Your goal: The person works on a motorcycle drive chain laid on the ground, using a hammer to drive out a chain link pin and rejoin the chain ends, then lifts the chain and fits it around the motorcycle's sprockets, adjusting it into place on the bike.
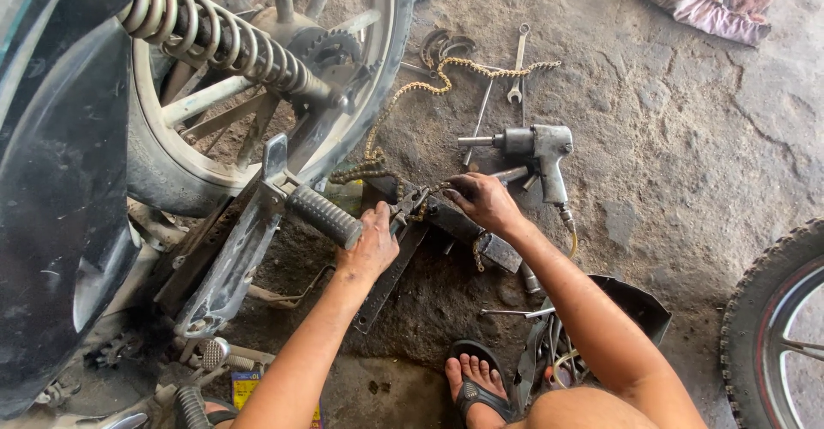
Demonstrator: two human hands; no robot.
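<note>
1. The fingers (pixel 464 190) of the right hand (pixel 482 202) are pinched together on the end of the drive chain (pixel 403 94), just beside the dark metal bar (pixel 446 223) that lies on the floor (pixel 687 163). The fingers of the left hand (pixel 371 244) are curled shut round a small tool (pixel 410 202) set against the same chain end; it looks like a chain tool or pliers, though grime makes that hard to tell.
2. The chain end lies on the near end of the bar, and the rest snakes away from the bar towards the rear wheel (pixel 257 94).
3. To do this well, I judge the link should rest flat on the bar, the tool square to it, and the right-hand pinch close to the joint so the chain cannot twist.
4. Both forearms reach forward and down, the wrists low. The left wrist passes just beside the ribbed footpeg (pixel 324 214), on the wheel side of the bar.
5. Beyond the bar lies an impact wrench (pixel 536 150), with a spanner (pixel 518 64) farther off. On the person's side of the bar is a sandalled foot (pixel 474 382).
</note>
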